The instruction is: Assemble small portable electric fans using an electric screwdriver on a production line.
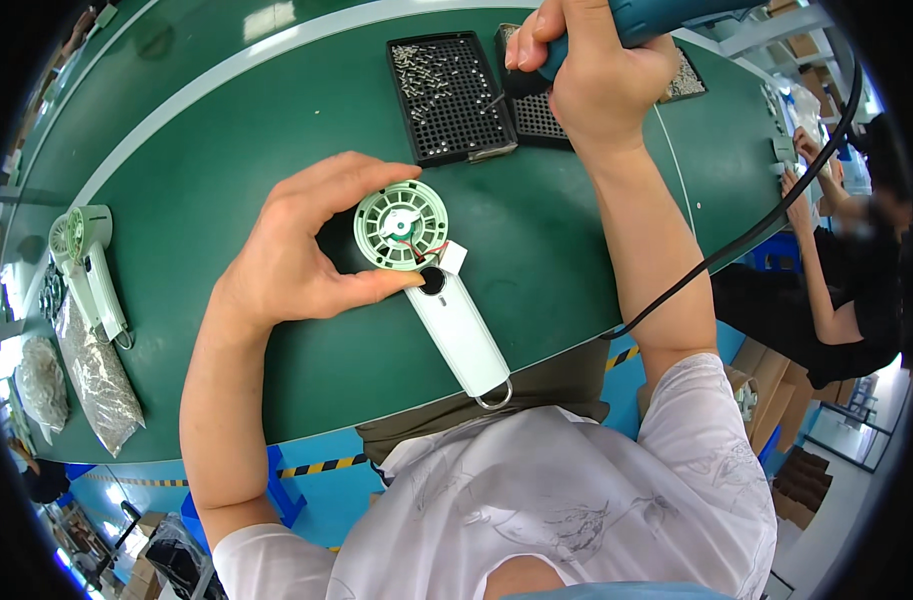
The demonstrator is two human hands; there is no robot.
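A pale green hand-held fan (431, 280) lies on the green conveyor belt (276, 120), its round open head toward the far side and its white handle with a metal ring toward me. My left hand (296, 250) curls around the fan's head, thumb and fingers gripping its rim. Inside the head I see a white motor hub and a red wire. My right hand (586, 75) is raised over the far trays, closed on a blue electric screwdriver (576, 45) whose bit points down at the black screw tray (446, 95). A black cable (756, 230) runs off to the right.
A second dark tray (536, 115) of screws sits beside the first. Another pale green fan (86, 265) lies at the belt's left end, next to clear bags (96, 375) of small parts. A seated person (846, 270) works at the right. Cardboard boxes (786, 410) stand on the floor.
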